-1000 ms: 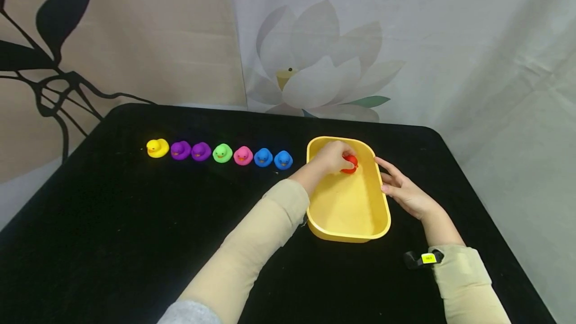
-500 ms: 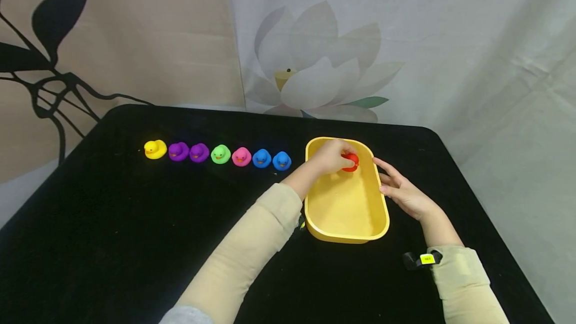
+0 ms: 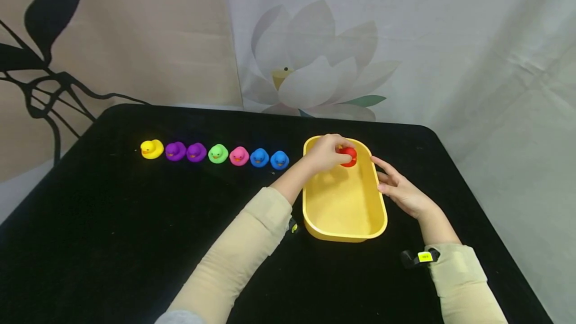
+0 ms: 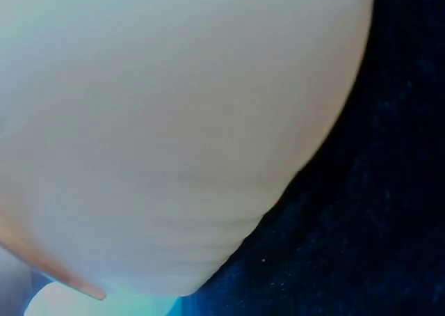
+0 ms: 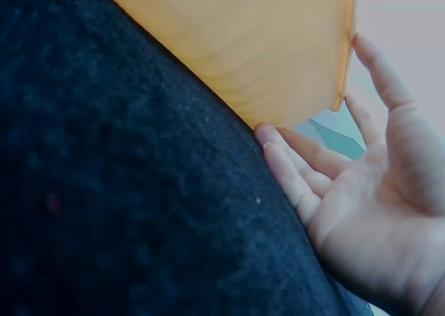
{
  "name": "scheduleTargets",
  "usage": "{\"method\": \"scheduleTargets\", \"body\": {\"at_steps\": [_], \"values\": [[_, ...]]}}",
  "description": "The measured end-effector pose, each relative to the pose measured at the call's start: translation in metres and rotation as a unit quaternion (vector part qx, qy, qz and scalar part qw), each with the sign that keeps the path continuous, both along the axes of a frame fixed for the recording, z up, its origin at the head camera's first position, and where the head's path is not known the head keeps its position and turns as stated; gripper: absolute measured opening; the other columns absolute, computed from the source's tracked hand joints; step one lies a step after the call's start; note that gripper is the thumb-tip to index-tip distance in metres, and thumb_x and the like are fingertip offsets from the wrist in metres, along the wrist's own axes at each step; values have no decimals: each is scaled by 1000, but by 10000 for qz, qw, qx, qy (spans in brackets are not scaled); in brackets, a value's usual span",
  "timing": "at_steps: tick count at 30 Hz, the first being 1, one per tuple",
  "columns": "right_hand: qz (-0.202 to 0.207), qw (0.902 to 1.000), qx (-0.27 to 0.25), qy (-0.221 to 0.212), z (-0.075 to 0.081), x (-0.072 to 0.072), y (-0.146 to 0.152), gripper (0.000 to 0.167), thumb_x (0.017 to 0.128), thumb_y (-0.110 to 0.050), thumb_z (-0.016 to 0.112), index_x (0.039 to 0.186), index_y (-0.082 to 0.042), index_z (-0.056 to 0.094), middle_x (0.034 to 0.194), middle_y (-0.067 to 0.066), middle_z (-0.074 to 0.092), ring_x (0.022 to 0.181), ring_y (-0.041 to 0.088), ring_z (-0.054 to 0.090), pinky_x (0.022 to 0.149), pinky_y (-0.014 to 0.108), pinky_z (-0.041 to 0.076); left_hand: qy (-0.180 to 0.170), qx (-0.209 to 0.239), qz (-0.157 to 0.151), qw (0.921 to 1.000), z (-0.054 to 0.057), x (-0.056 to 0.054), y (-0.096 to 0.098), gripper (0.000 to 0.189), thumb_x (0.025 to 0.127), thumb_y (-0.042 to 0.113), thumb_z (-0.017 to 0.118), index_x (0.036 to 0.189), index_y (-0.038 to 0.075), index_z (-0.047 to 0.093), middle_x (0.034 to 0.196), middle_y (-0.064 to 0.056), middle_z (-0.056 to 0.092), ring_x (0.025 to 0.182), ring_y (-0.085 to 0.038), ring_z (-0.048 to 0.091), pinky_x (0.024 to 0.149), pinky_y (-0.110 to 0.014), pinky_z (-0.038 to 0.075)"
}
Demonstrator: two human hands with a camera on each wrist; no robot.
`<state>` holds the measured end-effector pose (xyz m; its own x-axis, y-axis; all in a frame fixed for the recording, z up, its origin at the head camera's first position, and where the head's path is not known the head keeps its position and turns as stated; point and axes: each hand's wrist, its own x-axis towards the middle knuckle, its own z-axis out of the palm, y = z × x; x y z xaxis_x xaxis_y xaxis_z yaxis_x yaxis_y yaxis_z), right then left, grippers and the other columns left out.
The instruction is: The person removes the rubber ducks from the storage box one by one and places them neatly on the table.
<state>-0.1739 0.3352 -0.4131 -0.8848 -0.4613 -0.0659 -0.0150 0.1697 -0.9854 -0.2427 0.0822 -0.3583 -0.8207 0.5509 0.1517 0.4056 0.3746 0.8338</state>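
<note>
My left hand (image 3: 330, 153) reaches over the left rim of a yellow plastic tub (image 3: 346, 209). Thumb and fingers pinch a red rubber duck (image 3: 349, 158) at the tub's far end, partly covering it. The left wrist view is mostly filled by the tub's blurred pale side (image 4: 174, 121), with the hand out of sight there. My right hand (image 3: 402, 190) lies along the tub's right side, fingers extended. In the right wrist view its fingertips (image 5: 265, 131) touch the tub's lower wall, and the thumb reaches its rim.
Left of the tub, rubber ducks stand in a row: yellow (image 3: 152, 149), two purple (image 3: 175, 151), green (image 3: 218, 153), pink (image 3: 239, 156) and two blue (image 3: 280, 160). Everything rests on a black-covered table (image 3: 135, 244) before a printed cloth backdrop (image 3: 180, 34).
My left hand and the red duck have shifted slightly toward the tub's far end. The right hand keeps its place on the tub's side. The whole head view has drifted a little.
</note>
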Motion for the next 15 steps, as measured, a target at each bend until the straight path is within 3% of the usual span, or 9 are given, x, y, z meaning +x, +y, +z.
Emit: {"method": "scheduleTargets", "body": {"at_steps": [15], "values": [[-52,10000,-14,-66,1,-1,-1,69,99,-20,52,154,-22,10,150,23,29,122,25,48,105,63,20,656,444,-285,9964,20,18,-19,30,87,8,66,117,3,67,104,-3,63,90,-18,52,73,-19,49]]}}
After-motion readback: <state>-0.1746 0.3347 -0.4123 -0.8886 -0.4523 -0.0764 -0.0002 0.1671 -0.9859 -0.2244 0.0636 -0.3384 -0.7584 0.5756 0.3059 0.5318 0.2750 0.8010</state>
